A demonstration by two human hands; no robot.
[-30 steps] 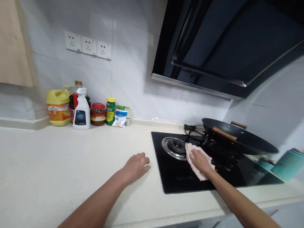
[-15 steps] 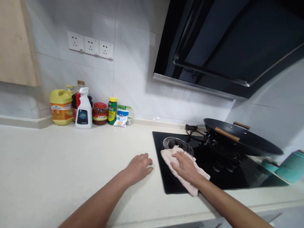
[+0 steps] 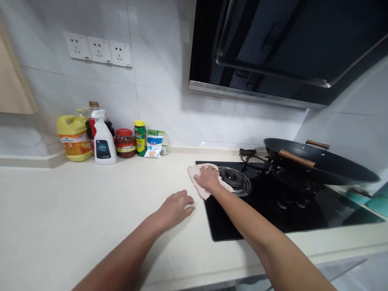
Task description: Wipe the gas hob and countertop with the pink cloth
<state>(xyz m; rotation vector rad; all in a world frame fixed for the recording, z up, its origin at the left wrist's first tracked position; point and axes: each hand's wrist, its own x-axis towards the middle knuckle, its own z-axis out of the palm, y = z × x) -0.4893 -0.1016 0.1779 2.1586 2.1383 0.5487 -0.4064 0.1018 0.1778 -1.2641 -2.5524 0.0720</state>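
Note:
My right hand [image 3: 207, 178] presses a pale pink cloth [image 3: 198, 186] down at the back left corner of the black glass cooktop [image 3: 222, 222]. Part of the cloth hangs over onto the counter, and its fold bunches around my fingers. Beside it, the round left burner [image 3: 235, 181] shows uncovered. My left hand [image 3: 176, 208] rests on the pale counter [image 3: 91, 218] left of the cooktop, its fingers loosely bent and apart with nothing in them.
A black wok [image 3: 327, 163] with wooden handles sits over the right burner. Along the wall stand a yellow jug [image 3: 74, 137], a white spray bottle [image 3: 104, 139], a red-lidded jar [image 3: 125, 143], a green bottle [image 3: 140, 139] and a small packet [image 3: 154, 146]. A dark range hood [image 3: 273, 48] overhangs the cooktop.
My right hand has slid the cloth back and left, from the front of the left burner to the cooktop's rear left corner. My left hand stays on the counter. The view has shifted slightly.

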